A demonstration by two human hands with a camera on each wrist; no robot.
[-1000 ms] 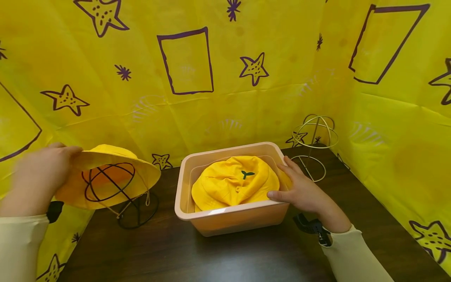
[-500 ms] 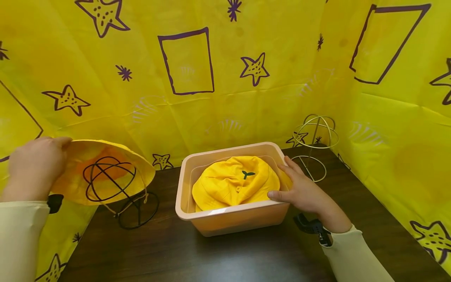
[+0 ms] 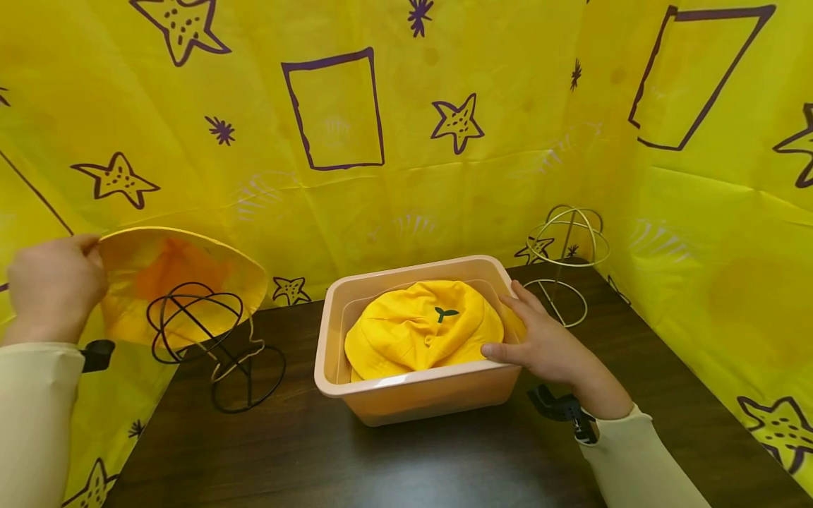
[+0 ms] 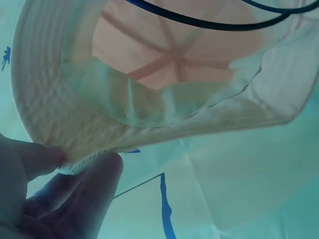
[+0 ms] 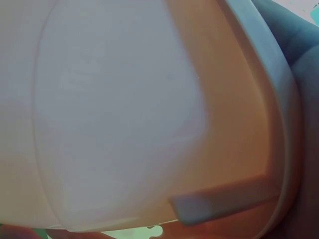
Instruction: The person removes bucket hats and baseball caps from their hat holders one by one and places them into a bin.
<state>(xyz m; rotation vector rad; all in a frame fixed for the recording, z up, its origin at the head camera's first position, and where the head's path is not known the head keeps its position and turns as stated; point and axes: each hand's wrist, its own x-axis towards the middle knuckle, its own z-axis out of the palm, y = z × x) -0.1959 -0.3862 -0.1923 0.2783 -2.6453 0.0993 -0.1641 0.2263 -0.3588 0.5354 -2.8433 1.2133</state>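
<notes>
At the left, my left hand [image 3: 57, 286] pinches the brim of a yellow bucket hat [image 3: 248, 264] between thumb and fingers. The hat is tilted, its orange-lined inside facing me and its chin cord hanging down. In front of its opening stands a black wire hat stand [image 3: 248, 370]. The left wrist view shows the pinched brim [image 4: 89, 134] close up. My right hand [image 3: 549, 342] rests spread over the right end of a pink plastic tub [image 3: 432, 398], thumb over the front rim. A second yellow hat [image 3: 413, 328] with a green sprout mark lies in the tub.
A gold wire hat stand [image 3: 568, 236] stands behind the right hand in the table's back corner. The dark wooden table [image 3: 419, 466] is enclosed by yellow cloth walls [image 3: 406, 197] with purple stars and frames.
My left hand has moved up and left with the hat's brim, tipping the hat back so that more of its inside shows. The right hand and tub have stayed put.
</notes>
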